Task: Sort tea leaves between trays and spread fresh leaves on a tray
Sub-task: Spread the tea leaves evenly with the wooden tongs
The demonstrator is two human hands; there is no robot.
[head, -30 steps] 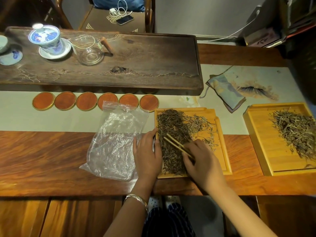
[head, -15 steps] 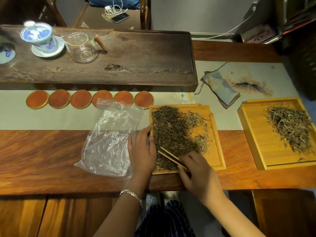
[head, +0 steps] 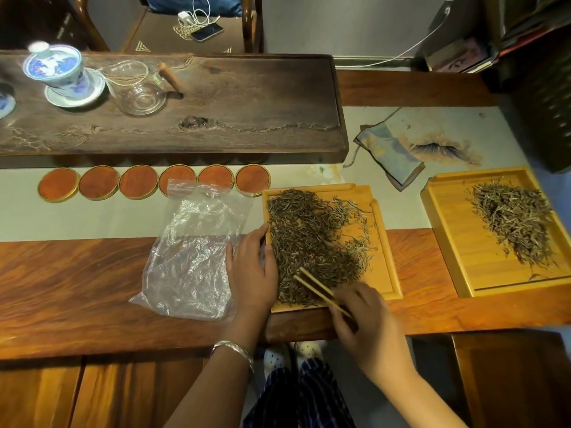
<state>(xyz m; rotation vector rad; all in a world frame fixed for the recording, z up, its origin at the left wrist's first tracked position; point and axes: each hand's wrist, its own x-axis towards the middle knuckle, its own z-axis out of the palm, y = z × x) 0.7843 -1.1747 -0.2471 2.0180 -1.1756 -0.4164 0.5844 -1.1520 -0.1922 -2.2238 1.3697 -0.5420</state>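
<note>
Little has been shifted: tongs (head: 321, 291) remain gripped by the right hand (head: 367, 325) over leaves (head: 309, 242) in the near tray (head: 383, 242), whose edge is steadied by the left hand (head: 251, 270), fingers flat

Tea room: carved tea tray (head: 247, 103), gaiwan (head: 58, 72).

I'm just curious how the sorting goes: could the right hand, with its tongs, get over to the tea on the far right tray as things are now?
Probably yes. The right hand holds the tongs over the near tray, and only bare tabletop lies between it and the right tray.
</note>
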